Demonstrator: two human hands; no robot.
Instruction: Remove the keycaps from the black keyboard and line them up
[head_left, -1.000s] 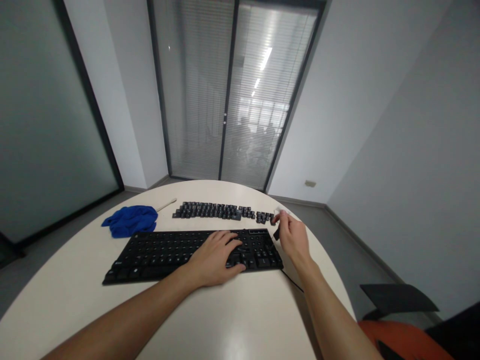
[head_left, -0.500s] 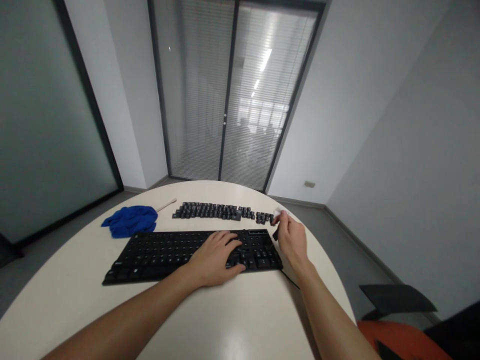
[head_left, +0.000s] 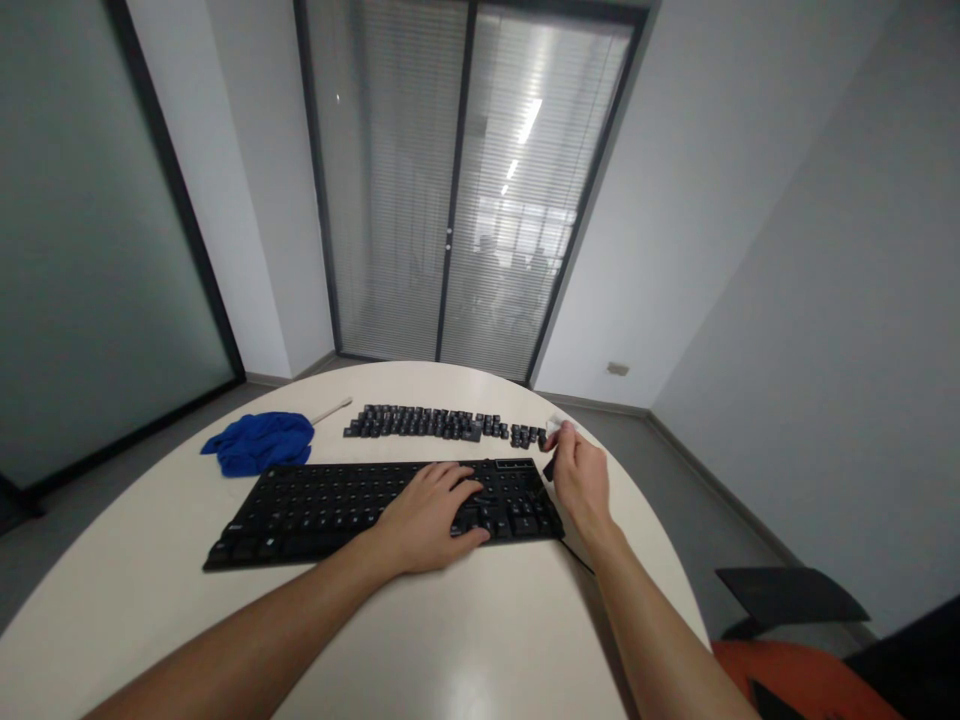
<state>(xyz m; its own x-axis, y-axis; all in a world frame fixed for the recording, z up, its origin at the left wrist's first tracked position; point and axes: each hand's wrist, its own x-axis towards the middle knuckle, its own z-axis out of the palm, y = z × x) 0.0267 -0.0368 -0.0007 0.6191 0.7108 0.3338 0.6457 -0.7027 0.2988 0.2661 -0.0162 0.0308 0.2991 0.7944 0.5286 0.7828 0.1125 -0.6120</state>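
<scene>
A black keyboard (head_left: 322, 500) lies across the table, many of its key positions without caps. My left hand (head_left: 427, 515) rests on its right half, fingers spread flat and thumb at the near edge. Beyond the keyboard's top right corner, my right hand (head_left: 579, 470) is closed in a pinch. A small dark piece (head_left: 550, 467) shows under its fingers; what exactly they grip is partly hidden. A whitish scrap (head_left: 555, 423) is right by the fingertips. Loose black keycaps (head_left: 420, 422) stand in rows behind the keyboard, the right end of them close to my right hand.
A crumpled blue cloth (head_left: 262, 442) lies at the left of the round white table (head_left: 420, 640), with a thin pale stick (head_left: 331, 410) beside it. A black cable (head_left: 577, 557) runs from the keyboard's right side. An orange and black chair (head_left: 795, 660) stands at the lower right.
Almost nothing differs. The view has shifted very slightly; both hands keep their places, the left on the keyboard and the right near its top right corner.
</scene>
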